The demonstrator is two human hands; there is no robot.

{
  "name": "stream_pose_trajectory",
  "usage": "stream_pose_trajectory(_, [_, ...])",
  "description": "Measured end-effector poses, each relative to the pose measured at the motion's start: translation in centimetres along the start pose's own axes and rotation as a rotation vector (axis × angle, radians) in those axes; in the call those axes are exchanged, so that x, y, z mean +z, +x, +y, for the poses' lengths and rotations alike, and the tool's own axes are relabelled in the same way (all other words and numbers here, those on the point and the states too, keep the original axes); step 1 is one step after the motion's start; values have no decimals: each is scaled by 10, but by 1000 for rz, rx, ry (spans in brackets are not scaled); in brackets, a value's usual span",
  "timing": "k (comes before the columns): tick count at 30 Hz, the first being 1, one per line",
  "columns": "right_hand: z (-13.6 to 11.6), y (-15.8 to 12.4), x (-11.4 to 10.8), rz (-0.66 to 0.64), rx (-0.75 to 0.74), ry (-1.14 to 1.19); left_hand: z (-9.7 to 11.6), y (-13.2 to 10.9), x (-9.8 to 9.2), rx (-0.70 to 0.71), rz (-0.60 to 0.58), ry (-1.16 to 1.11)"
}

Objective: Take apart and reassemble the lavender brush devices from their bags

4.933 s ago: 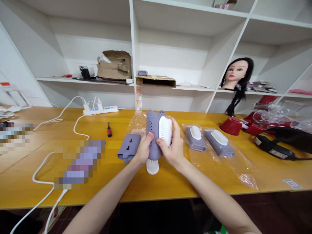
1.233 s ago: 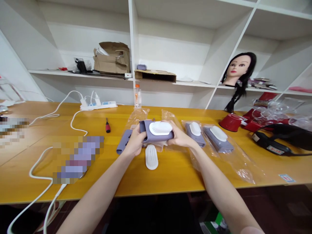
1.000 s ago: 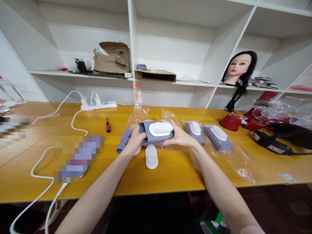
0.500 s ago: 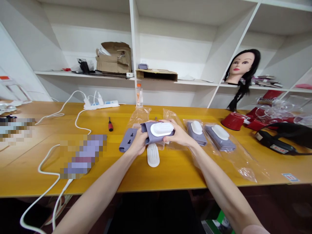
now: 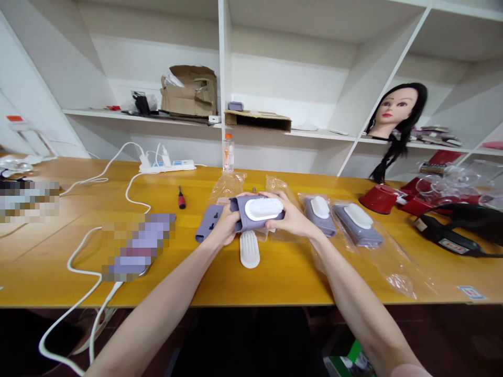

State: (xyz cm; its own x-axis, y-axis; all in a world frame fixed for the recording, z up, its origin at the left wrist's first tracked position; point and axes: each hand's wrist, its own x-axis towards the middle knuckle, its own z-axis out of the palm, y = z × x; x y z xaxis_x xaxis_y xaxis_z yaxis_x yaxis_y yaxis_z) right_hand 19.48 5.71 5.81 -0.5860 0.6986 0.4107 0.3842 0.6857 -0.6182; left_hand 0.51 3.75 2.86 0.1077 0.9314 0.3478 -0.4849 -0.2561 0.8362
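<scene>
The likeliest slip here, to my eye, is the white pad (image 5: 263,209) working crooked or popping loose from the purple case (image 5: 251,224). Both hands squeeze the case from its ends and nothing steadies the pad from above, so an uneven press could tip it. A second risk is the case sliding out of the grip and dropping onto the loose white piece (image 5: 250,250) that lies on the table (image 5: 275,277) just below the hands. It could also knock the flat purple cover (image 5: 208,222) lying just beside the left hand's outer edge. The crinkled clear bags (image 5: 230,186) just beyond the fingers could snag a fingertip too (they look slippery). The left hand (image 5: 223,229) is closed around the case's left end, thumb on top and fingers curled underneath. The right hand (image 5: 293,220) is clamped on the right end, its fingers wrapping the far edge beside the pad. The case sits lying sideways between the two hands, lifted a little above the table, pad facing up. Two bagged units (image 5: 320,214) (image 5: 357,224) lie to the outside of the right hand, near but not touching it. A screwdriver (image 5: 181,199) rests well out past the left hand.
</scene>
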Motion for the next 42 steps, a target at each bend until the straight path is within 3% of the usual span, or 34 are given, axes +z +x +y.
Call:
stream_pose_trajectory(4, [-3,-1,-4,-45,-7,13,3,0,-1,11,-23,28])
stream_pose_trajectory(21, [-9,-5,-3,14,13,3,-6,-6,4,-4,-3,-15])
stream_pose_trajectory(29, [-4,-1,6,8,81,-21,-1,4,-8,-59,-40,9])
stream_pose_trajectory(33, [-3,-2,-1,-40,103,-30,2,6,-12,-57,-27,18])
stream_pose_trajectory(37, [-3,-5,-15,-35,60,67,3,6,-15,-82,-1,-53])
stream_pose_trajectory(42, [-5,-6,-16,-4,120,233,5,6,-13,-89,34,-80])
